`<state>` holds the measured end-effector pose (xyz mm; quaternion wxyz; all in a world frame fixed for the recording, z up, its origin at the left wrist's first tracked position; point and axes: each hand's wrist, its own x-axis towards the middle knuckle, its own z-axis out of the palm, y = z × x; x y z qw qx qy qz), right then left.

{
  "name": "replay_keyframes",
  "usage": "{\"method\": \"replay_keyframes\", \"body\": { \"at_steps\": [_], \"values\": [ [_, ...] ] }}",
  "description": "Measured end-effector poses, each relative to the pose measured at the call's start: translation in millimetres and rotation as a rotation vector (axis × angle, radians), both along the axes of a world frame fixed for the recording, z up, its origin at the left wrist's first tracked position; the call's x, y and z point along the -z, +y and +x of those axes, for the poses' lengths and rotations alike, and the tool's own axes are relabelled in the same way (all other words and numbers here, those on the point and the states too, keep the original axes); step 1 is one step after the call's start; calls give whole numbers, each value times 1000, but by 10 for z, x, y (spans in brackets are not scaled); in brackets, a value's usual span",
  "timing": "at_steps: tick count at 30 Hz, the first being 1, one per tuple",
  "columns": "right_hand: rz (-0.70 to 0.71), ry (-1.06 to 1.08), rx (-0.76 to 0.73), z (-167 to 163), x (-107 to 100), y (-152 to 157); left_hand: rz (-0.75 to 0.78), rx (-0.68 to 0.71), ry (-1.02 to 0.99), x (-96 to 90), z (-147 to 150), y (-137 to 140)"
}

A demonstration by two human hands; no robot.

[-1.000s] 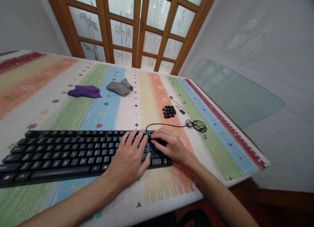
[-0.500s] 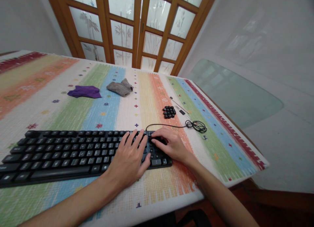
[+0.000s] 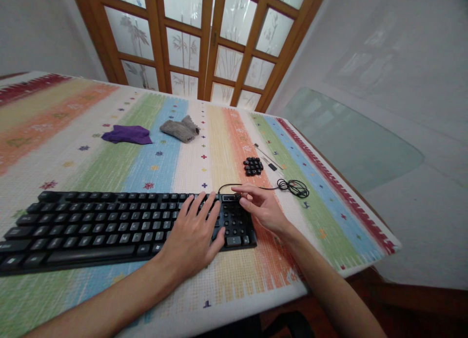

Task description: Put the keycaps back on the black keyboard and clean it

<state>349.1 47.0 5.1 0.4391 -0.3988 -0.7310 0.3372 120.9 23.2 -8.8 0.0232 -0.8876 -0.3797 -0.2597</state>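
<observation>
A black keyboard (image 3: 91, 228) lies across the front of the table. My left hand (image 3: 193, 229) rests flat on its right part, fingers spread over the keys and holding nothing. Above the keyboard's upper right corner is my right hand (image 3: 261, 208), its thumb and index finger pinched around a small black keycap (image 3: 237, 197). Under that hand, the number pad area shows small dark stems where caps are off. Behind it, several loose black keycaps (image 3: 253, 166) sit in a tight cluster.
Right of the loose caps lie a thin rod-like tool (image 3: 268, 156) and a small black piece (image 3: 272, 167). The keyboard's coiled cable (image 3: 294, 188) is nearby. Further back are a purple cloth (image 3: 126, 134) and a grey cloth (image 3: 180, 129) on the striped tablecloth (image 3: 223, 148).
My right hand has lifted off the number pad and shifted slightly right and away from me, with the keycap between its fingers. My left hand has stayed in place.
</observation>
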Motion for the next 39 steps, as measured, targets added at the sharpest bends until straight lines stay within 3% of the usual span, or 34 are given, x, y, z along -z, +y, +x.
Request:
{"method": "replay_keyframes", "body": {
  "at_steps": [8, 15, 19, 29, 39],
  "values": [
    [16, -32, 0, -13, -27, -7, 22, -4, -4, 7, 0, 1],
    [251, -308, -8, -96, -22, -75, 14, 2, -5, -1, 3, 2],
    [302, -407, -17, -119, -23, -83, 11, 4, -13, 5, 2, 4],
    [301, -393, -4, -116, -49, -78, 10, 3, 1, 1, 3, 2],
    [409, -482, -54, -97, -11, -57, 13, -4, 2, 10, 9, 3]
  ]
}}
